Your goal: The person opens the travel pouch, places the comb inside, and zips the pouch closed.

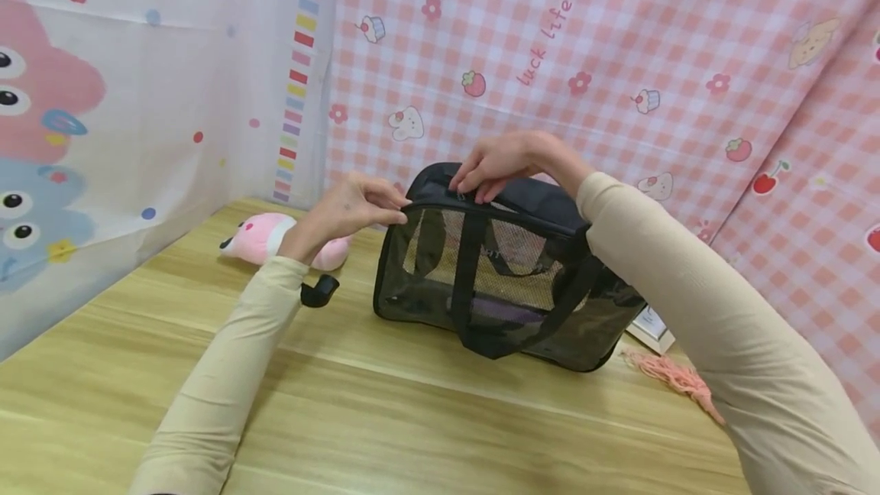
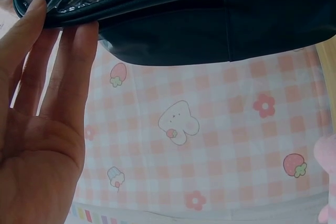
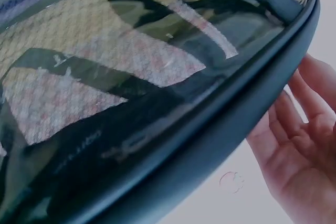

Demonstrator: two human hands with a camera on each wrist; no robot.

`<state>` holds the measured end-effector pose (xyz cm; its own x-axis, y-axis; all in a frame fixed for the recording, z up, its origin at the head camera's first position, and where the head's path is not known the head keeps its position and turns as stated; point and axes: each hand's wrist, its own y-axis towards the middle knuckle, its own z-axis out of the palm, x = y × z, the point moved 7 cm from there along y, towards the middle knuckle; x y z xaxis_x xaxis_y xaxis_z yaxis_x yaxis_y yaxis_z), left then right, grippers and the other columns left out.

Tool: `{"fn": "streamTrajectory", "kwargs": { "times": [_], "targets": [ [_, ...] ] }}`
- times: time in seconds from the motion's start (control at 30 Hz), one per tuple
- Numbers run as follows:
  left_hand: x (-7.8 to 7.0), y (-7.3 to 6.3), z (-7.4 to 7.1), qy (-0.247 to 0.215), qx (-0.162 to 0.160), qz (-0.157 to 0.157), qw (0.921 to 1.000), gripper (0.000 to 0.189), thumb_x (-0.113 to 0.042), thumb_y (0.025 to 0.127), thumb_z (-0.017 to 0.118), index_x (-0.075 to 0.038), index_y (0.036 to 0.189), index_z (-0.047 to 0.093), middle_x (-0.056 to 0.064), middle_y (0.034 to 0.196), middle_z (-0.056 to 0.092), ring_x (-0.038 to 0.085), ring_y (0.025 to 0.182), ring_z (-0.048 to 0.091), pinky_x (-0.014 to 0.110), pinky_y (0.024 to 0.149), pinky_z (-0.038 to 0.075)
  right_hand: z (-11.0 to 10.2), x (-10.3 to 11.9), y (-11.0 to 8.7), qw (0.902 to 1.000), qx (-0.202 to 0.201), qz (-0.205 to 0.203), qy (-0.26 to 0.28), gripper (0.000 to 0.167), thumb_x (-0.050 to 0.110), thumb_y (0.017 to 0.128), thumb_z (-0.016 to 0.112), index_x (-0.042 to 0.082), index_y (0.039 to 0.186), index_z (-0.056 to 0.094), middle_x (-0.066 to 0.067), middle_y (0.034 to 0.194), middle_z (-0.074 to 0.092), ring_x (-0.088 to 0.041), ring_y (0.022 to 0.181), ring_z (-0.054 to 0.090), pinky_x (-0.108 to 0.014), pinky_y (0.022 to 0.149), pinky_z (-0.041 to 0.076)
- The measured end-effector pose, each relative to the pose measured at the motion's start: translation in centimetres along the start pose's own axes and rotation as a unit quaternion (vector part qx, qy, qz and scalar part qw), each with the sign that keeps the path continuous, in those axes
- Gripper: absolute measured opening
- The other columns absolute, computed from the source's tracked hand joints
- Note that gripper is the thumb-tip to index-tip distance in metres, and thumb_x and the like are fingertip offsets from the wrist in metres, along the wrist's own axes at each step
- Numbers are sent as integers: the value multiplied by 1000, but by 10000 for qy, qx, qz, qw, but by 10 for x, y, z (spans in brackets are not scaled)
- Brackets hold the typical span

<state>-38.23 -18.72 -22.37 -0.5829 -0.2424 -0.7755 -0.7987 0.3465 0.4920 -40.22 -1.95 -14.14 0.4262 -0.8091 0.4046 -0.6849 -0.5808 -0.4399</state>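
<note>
1. Standing upright near the middle of the wooden table (image 1: 385, 418): a black bag (image 1: 509, 273) with clear, dark-tinted sides and mesh panels, its strap (image 1: 474, 281) hanging down the front face.
2. Pinching the bag's top left corner: the left hand (image 1: 347, 208), fingers curled onto the rim; from the left wrist view, fingertips (image 2: 79, 40) pressed against the dark edge.
3. Resting on the bag's top edge: the right hand (image 1: 498, 163), fingers bent over the black trim; whether pinching anything small there, cannot tell. From the right wrist view, palm open beside the rim, fingers (image 3: 294, 114) touching it.
4. Lying behind the left hand, partly hidden by it: a pink and white plush toy (image 1: 264, 239).
5. Just under the left wrist, on the tabletop: a small black curved object (image 1: 319, 291), kind unclear.
6. Beside the bag's right end: the corner of a white flat item (image 1: 649, 327), mostly hidden by bag and sleeve; next to it, a pink tassel (image 1: 677, 380) spread on the wood.
7. Covering both forearms: beige sleeves (image 1: 220, 380).
8. Behind: pink gingham cloth (image 1: 619, 59) printed with strawberries, cupcakes and flowers.
9. To the left: a white sheet (image 1: 158, 98) with cartoon faces and a striped coloured border.
</note>
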Motion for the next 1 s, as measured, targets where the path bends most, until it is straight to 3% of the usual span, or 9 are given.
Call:
{"fn": "streamTrajectory", "kwargs": {
  "times": [0.3,0.6,0.83,1.0],
  "targets": [
    [3,-2,0,-64,-54,-42,10000,19,-7,79,78,-3,97,75,9,95,71,19,85,68,32,72,56,-20,4,-8,9926,-894,-638,-509,27,11,94,60,3,119,66,-11,112,67,-19,90,65,-26,73,54],
    [2,-1,-1,65,-50,-167,9998,21,-13,78,80,-8,98,76,7,102,70,19,101,64,32,78,55,-29,2,-6,9896,-1218,-746,-186,26,4,90,64,-3,115,67,-14,112,67,-19,97,65,-30,84,53],
    [3,-1,-2,126,-56,-215,9997,21,-16,78,80,-9,98,76,5,99,71,18,91,67,32,75,56,-33,0,-8,9851,-1429,-952,-8,26,1,89,64,-8,114,66,-17,107,68,-15,88,67,-32,83,54],
    [1,-2,-3,54,-38,-137,9999,19,-11,78,79,-7,97,76,7,98,71,19,87,68,33,73,56,-37,-3,-11,9831,-1625,-845,42,25,3,88,68,-7,110,67,-14,98,70,-15,82,67,-34,80,55]
  ]
}}
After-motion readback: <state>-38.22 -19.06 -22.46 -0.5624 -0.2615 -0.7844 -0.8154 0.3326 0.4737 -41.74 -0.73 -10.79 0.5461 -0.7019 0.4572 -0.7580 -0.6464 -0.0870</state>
